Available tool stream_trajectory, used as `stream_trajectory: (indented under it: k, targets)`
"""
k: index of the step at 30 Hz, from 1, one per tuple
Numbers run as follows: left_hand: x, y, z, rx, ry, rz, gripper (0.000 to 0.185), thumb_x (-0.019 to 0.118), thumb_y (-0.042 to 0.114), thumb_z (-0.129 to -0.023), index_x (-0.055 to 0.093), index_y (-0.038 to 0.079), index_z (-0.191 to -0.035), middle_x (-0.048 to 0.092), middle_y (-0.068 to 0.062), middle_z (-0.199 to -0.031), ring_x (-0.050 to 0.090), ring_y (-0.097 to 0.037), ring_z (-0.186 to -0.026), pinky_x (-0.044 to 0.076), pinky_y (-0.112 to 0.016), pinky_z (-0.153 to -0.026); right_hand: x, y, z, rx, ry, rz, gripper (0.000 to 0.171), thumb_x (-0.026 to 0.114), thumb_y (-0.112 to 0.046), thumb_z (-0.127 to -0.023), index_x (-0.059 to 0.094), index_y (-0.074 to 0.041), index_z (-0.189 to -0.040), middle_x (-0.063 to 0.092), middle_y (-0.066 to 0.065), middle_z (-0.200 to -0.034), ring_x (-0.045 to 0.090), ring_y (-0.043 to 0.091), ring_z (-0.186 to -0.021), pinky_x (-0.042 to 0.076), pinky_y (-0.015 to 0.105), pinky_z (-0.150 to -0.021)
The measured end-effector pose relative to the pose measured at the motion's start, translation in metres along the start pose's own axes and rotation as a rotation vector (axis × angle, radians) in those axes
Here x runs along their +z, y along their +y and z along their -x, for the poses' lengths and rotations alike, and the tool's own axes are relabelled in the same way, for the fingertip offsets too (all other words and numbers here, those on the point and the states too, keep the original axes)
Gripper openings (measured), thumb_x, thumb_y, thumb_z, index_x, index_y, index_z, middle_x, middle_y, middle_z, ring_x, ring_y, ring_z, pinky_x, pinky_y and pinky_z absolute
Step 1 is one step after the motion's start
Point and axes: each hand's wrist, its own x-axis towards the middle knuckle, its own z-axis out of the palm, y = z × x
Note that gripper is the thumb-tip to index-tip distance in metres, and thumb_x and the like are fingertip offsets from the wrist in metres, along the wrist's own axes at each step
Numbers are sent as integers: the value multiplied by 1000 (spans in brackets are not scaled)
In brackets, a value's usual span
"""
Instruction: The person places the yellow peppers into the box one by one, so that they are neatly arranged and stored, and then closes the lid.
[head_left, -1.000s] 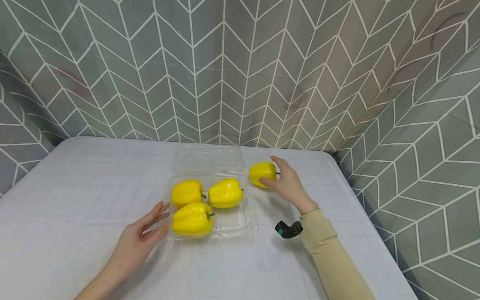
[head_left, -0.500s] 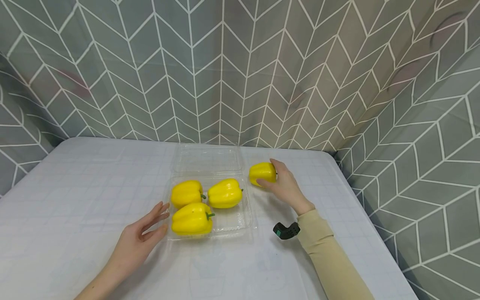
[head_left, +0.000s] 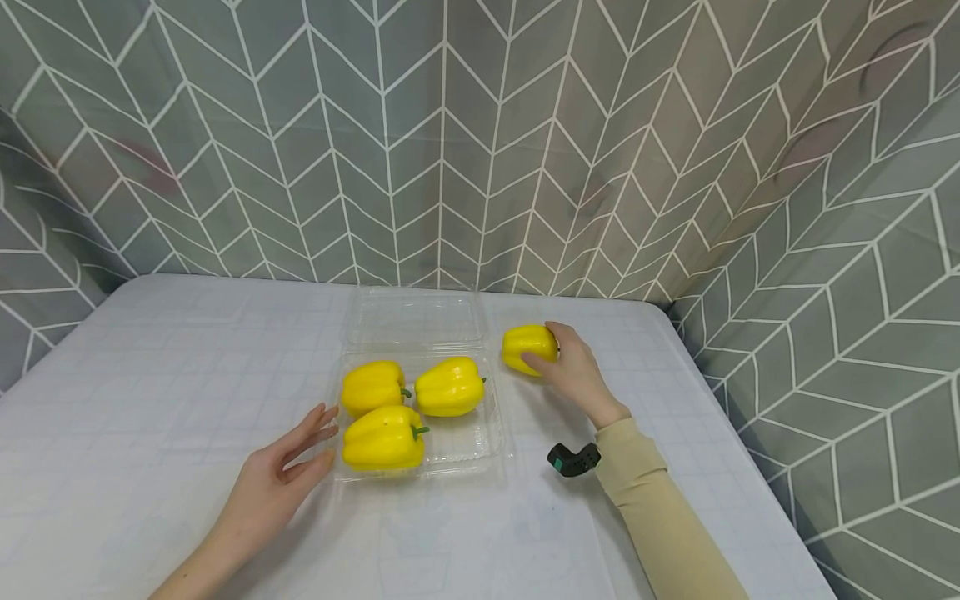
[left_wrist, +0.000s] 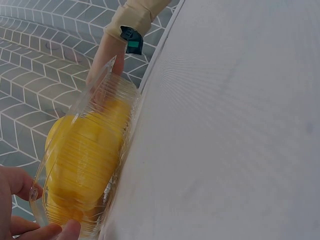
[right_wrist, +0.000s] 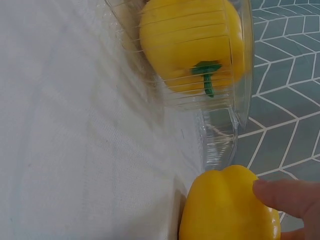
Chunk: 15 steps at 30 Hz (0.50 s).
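My right hand (head_left: 573, 371) has its grip curled round the loose yellow bell pepper (head_left: 528, 347), thumb on the near side and fingers over the far side, the pepper resting on the desk (head_left: 150, 375) just to the right of the clear plastic clamshell tray (head_left: 498, 421). In the right wrist view my fingertip (right_wrist: 285, 197) presses into the pepper's skin, and the tray wall stands close beside it. My left hand (head_left: 281, 475) is released, fingers straight and laid flat against the tray's left edge, steadying it. 3 yellow bell peppers already lie in the tray: 1 at the back left (head_left: 372, 386), 1 at the back right (head_left: 450, 386), 1 at the front left (head_left: 384, 437). The front right corner is bare. The tray's lid (head_left: 416, 317) lies folded back. I judge this is the pick-up of pepper number 4; next I'd need a firm lift over the rim, then a set-down in that free corner
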Motion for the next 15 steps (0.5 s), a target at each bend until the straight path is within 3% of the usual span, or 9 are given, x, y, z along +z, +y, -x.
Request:
stream_trajectory:
  k: [8,15]
  targets:
    - [0,0,0,-1,1,-3,63,64,14,-99,36,0,-153,52,-12,-149,51,16,-117,50,-7,-88,0,2,-1,4,7,-16,71,70,-25,-94,37,6,-149,41,25,-152,41,41,-139,35,53,-117]
    - [0,0,0,-5,-2,-1,63,64,14,-99,36,0,-153,51,-13,-149,51,17,-118,50,-7,-88,-1,2,-1,31,-3,-1,72,69,-28,-94,37,4,-150,41,25,-153,43,42,-137,38,55,-114]
